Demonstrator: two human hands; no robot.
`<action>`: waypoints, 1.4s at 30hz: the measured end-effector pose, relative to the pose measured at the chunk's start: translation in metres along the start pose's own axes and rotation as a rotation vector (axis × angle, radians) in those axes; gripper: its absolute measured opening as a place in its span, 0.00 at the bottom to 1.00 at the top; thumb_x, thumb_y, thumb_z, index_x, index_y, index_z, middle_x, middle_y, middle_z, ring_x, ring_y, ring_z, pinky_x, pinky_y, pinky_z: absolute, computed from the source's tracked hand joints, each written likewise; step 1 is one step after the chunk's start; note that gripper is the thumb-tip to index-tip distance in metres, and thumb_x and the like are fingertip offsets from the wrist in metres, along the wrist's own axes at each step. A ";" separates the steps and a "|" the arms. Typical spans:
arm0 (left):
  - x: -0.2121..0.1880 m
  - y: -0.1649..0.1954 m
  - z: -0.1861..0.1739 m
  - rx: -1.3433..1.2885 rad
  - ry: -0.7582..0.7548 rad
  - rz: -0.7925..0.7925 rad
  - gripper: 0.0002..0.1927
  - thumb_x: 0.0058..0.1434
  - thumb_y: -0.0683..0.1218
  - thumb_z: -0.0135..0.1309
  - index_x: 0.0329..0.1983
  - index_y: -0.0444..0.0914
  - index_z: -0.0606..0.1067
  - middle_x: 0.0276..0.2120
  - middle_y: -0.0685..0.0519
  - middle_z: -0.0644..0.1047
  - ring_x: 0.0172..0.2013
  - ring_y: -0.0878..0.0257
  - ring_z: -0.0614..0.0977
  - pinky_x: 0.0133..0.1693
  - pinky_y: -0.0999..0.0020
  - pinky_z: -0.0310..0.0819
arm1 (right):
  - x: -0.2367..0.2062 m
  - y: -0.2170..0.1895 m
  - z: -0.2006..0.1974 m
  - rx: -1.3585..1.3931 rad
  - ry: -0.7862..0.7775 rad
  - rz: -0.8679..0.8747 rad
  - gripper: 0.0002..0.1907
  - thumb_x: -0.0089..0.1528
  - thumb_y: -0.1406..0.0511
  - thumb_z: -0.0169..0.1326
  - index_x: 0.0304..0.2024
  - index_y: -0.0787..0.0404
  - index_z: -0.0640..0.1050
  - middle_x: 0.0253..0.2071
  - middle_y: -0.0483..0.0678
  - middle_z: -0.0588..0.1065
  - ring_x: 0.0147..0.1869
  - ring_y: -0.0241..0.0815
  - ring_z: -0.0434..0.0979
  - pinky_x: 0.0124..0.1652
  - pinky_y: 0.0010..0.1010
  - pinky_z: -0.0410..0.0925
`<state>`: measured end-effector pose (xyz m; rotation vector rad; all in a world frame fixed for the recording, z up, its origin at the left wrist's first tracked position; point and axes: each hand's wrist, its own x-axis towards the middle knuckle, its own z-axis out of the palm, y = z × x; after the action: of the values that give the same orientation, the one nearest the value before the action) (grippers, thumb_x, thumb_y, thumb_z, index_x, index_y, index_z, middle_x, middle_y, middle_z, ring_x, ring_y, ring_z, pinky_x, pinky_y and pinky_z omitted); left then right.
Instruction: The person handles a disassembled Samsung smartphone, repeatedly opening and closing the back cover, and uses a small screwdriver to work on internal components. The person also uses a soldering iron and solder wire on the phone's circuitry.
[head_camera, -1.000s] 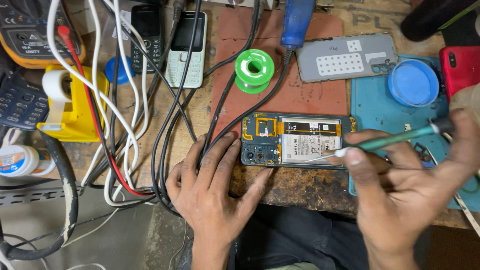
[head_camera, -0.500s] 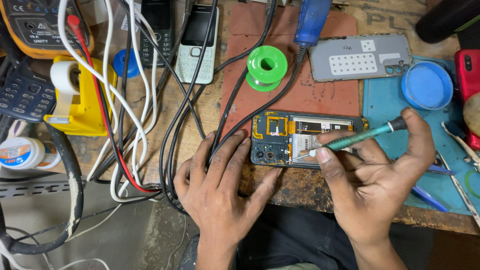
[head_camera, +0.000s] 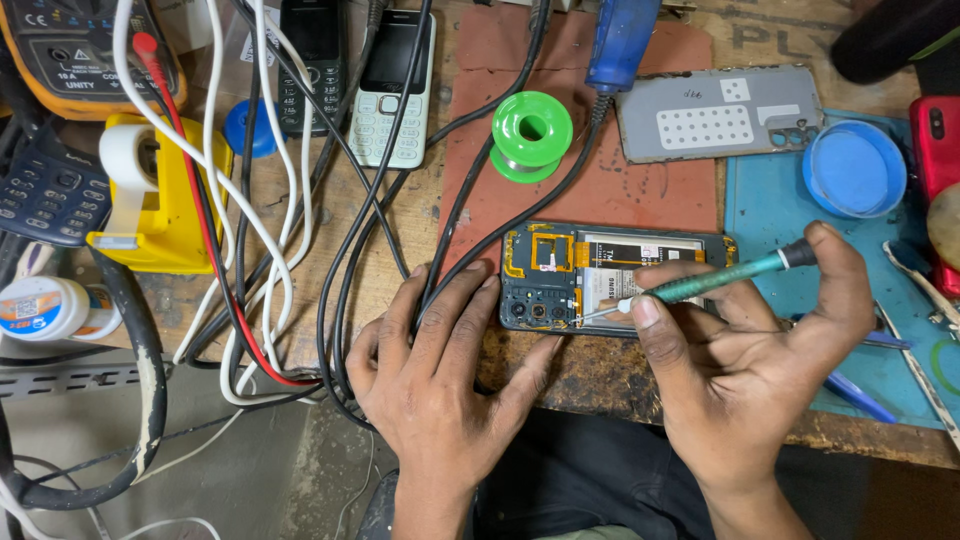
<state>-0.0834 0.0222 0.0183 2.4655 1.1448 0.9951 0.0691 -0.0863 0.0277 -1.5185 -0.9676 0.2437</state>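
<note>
Left hand (head_camera: 440, 385) and right hand (head_camera: 745, 365): both bare, no gloves, rings or wristwear visible; forearms uncovered, no sleeves in view; short trimmed fingernails; dark trousers (head_camera: 590, 480) below

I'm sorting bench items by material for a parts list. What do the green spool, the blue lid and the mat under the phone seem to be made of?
The green spool looks like glossy moulded plastic, with sheen on its flange. The blue lid also seems plastic, smooth and evenly coloured with a raised rim. The reddish mat looks like matte rubber or silicone, dull and scuffed, though the picture cannot settle which.
</note>
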 end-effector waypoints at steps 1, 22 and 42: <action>0.000 0.000 0.000 0.002 0.002 -0.001 0.29 0.53 0.64 0.67 0.51 0.43 0.82 0.56 0.60 0.80 0.60 0.53 0.75 0.57 0.57 0.57 | 0.000 0.000 0.000 0.005 0.002 -0.001 0.42 0.71 0.80 0.52 0.73 0.54 0.40 0.55 0.70 0.73 0.57 0.50 0.81 0.55 0.36 0.81; 0.000 0.001 0.000 0.010 0.005 0.004 0.29 0.53 0.64 0.67 0.52 0.43 0.81 0.56 0.60 0.80 0.60 0.54 0.75 0.58 0.56 0.57 | -0.007 0.005 0.000 -0.079 -0.009 -0.086 0.43 0.71 0.81 0.52 0.72 0.49 0.40 0.53 0.70 0.73 0.55 0.51 0.82 0.54 0.37 0.82; -0.002 0.001 0.000 0.010 -0.003 -0.002 0.29 0.53 0.64 0.67 0.52 0.43 0.82 0.56 0.60 0.80 0.60 0.54 0.75 0.58 0.57 0.57 | -0.012 0.002 0.001 -0.145 -0.013 -0.114 0.44 0.72 0.81 0.52 0.73 0.46 0.39 0.55 0.70 0.74 0.57 0.50 0.81 0.55 0.35 0.80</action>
<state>-0.0835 0.0207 0.0176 2.4726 1.1540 0.9870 0.0619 -0.0938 0.0212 -1.5886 -1.0976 0.1035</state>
